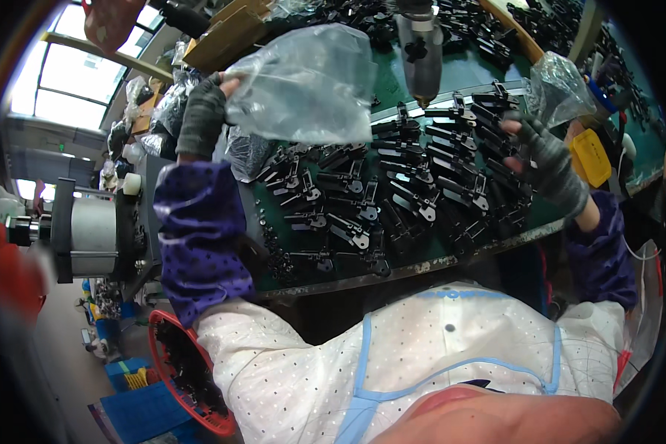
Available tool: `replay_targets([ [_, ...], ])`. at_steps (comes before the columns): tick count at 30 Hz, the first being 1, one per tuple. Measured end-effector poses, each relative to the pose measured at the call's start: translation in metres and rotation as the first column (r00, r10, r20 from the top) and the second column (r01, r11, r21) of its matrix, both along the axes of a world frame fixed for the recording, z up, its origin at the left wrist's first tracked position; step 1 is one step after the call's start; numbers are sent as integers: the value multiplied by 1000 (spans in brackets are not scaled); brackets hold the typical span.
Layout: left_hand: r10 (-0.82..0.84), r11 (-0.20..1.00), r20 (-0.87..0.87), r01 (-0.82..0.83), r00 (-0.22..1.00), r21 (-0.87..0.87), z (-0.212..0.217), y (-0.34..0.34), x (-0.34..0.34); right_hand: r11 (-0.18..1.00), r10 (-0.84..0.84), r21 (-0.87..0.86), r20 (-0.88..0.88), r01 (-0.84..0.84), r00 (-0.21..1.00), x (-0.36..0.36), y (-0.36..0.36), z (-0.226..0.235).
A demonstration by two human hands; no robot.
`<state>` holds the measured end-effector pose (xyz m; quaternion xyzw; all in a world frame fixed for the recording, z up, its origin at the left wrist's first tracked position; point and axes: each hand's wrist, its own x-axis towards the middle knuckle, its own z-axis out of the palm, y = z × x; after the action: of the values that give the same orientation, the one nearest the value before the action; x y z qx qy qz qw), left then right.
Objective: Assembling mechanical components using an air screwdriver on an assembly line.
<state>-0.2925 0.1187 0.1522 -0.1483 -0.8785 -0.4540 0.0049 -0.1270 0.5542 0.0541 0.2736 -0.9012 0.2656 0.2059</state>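
Note:
My left hand [205, 117], in a grey fingerless glove, pinches the left edge of a clear plastic bag [303, 89]. The bag hangs spread out above the far left part of the green work table [440, 240], and nothing shows inside it. Rows of black metal hinge-like parts [414, 198] with silvery ends cover the table below and to the right of the bag. Over the right end of these rows is my right hand [547, 166], also gloved. Its thumb and fingers are apart, with nothing visible between them.
An upright power driver [420, 70] hangs tip down over the far rows. A crumpled clear bag [562, 89] and a yellow tray [590, 157] lie at right. Small loose pieces [277, 263] sit near the left edge. A red basket [225, 425] of black parts stands below left.

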Motion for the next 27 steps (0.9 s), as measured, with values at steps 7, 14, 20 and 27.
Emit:
replay_targets([
  [7,-391,880,-170,421,905,221,-32,113,108,922,233,-310,-31,-231,972,3,-77,13],
  [14,-760,646,278,725,587,238,-12,168,151,888,93,-449,-41,-101,995,29,-24,-26],
  [20,-667,737,-65,670,742,86,-35,198,131,336,-406,-866,221,370,887,201,118,-42],
  [27,-782,622,158,774,603,119,-53,227,141,267,-850,-648,190,713,491,340,158,-48],
])
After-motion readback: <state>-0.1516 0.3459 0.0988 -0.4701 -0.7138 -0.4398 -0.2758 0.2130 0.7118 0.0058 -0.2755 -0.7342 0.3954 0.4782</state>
